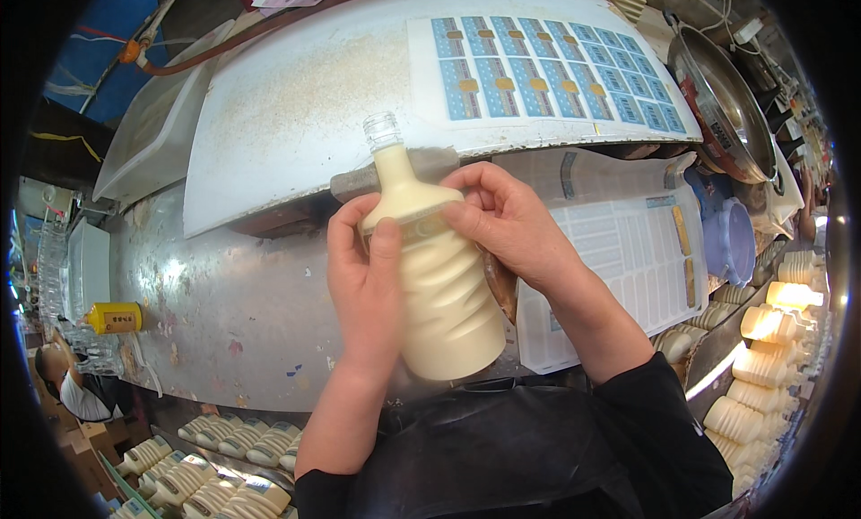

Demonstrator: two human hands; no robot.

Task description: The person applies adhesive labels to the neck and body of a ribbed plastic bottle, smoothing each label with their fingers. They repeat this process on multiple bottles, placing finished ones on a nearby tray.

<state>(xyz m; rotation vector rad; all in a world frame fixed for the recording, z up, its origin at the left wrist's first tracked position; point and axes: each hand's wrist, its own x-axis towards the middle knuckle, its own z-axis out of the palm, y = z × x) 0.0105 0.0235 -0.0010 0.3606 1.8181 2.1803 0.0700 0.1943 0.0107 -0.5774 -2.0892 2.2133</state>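
A large cream-coloured bottle (448, 295) with slanting ridges lies on its side in front of me. Its neck points away, and the threaded mouth (381, 129) is clear and uncapped. My left hand (363, 272) holds the left of its shoulder, thumb on top. From the right, my right hand (507, 218) grips the shoulder, thumb pressed near the end of a see-through label strip (417, 225) that runs across the bottle there. Some right fingers are curled out of sight. Under the neck sits a grey block-like rest (435, 165).
A sheet of blue labels (525, 70) lies on the white board (296, 88). Right of the bottle are clear label sheets (619, 268), a purple bucket (735, 236) and a large pan (726, 97). A yellow bottle (117, 317) stands left. Several filled bottles (215, 483) line both sides.
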